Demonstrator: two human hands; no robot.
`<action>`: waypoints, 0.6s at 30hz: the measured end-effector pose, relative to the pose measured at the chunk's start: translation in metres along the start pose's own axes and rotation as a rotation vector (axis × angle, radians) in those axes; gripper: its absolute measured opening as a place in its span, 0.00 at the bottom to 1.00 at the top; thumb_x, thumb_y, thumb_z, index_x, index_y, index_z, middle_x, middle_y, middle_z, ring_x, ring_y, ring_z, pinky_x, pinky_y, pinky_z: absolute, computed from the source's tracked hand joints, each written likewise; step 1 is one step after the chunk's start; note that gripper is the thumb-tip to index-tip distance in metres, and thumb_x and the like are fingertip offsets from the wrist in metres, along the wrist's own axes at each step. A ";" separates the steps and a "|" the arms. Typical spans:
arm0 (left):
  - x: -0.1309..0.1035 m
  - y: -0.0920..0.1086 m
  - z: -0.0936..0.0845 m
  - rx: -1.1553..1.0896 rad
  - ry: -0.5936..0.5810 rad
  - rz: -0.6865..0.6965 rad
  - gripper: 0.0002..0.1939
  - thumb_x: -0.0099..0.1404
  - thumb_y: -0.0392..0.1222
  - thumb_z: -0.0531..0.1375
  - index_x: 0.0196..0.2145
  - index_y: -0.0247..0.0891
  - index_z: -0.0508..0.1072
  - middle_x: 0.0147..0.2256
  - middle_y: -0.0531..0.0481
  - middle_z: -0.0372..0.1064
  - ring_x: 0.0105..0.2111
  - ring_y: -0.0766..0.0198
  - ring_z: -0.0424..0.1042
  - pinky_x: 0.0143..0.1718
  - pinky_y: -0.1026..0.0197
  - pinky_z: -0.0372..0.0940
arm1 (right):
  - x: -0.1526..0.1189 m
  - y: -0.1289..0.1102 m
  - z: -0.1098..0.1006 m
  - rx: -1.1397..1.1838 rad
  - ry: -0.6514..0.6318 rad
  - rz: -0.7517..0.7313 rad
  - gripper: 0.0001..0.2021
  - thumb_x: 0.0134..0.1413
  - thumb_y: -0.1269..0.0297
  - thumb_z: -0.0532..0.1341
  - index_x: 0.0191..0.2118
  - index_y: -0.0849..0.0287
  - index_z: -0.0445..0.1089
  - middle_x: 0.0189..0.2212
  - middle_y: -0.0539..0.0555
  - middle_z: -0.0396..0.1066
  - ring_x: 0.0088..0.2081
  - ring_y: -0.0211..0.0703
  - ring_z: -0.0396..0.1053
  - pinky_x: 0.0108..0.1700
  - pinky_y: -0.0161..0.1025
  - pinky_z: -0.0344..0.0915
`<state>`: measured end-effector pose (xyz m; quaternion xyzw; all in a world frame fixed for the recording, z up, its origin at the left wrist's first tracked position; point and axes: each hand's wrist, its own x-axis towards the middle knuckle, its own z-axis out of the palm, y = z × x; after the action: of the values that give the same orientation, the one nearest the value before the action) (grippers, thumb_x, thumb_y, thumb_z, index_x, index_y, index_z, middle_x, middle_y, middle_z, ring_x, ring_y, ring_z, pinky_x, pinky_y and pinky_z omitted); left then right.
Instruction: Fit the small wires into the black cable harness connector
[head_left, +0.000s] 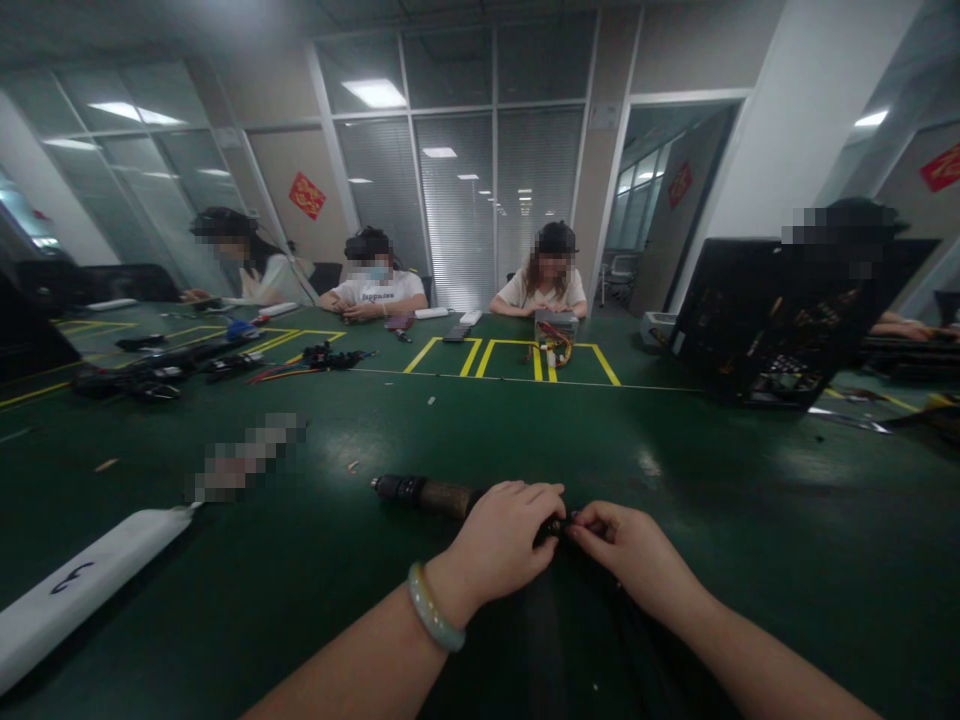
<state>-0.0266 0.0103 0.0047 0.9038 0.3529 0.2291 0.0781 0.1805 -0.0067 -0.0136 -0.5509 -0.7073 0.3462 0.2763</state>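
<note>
A dark cylindrical tool (442, 497) with a black tip lies across the green table, its tip toward the left. My left hand (510, 530) is wrapped over the tool's right end, and a jade-coloured bangle is on that wrist. Just to the right, my right hand (619, 545) pinches a small dark part at the end of the tool, close to my left fingertips. The part is too small and dark to name. A dark cable seems to run down from there toward the table's near edge.
On the green table (360, 620) lies a white power bank-like bar (90, 590) at the left. Dark cables (322, 355) and tools are at the back left. A power supply (556, 325) with coloured wires stands at the back. An open black computer case (772, 330) stands right. Several people sit beyond.
</note>
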 end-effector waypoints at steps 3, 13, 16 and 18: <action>0.000 -0.001 0.001 0.012 0.001 0.001 0.04 0.63 0.35 0.59 0.37 0.41 0.69 0.54 0.52 0.66 0.50 0.57 0.67 0.56 0.50 0.57 | 0.001 -0.002 -0.001 -0.020 0.003 0.006 0.08 0.58 0.59 0.60 0.36 0.55 0.74 0.31 0.48 0.76 0.31 0.41 0.72 0.30 0.32 0.62; 0.000 -0.002 0.002 0.002 0.019 -0.017 0.03 0.64 0.37 0.60 0.37 0.41 0.68 0.56 0.49 0.63 0.53 0.56 0.65 0.56 0.49 0.57 | 0.000 -0.003 -0.001 0.013 -0.004 0.025 0.09 0.58 0.58 0.59 0.36 0.56 0.74 0.30 0.49 0.76 0.30 0.41 0.72 0.28 0.31 0.61; 0.000 0.000 0.000 -0.005 0.026 -0.031 0.05 0.64 0.39 0.60 0.38 0.40 0.68 0.55 0.48 0.64 0.52 0.56 0.66 0.55 0.50 0.59 | -0.001 -0.002 -0.001 0.004 -0.002 0.024 0.09 0.58 0.58 0.59 0.36 0.55 0.74 0.31 0.49 0.76 0.31 0.41 0.72 0.30 0.32 0.62; 0.000 0.001 -0.002 -0.006 0.027 -0.032 0.07 0.63 0.39 0.61 0.39 0.40 0.67 0.55 0.48 0.64 0.53 0.57 0.65 0.55 0.51 0.59 | 0.000 0.001 0.000 0.006 0.004 0.013 0.09 0.58 0.58 0.60 0.36 0.55 0.74 0.31 0.49 0.76 0.31 0.41 0.72 0.30 0.32 0.62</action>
<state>-0.0265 0.0093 0.0064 0.8945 0.3678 0.2412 0.0799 0.1812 -0.0068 -0.0139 -0.5555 -0.7020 0.3490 0.2770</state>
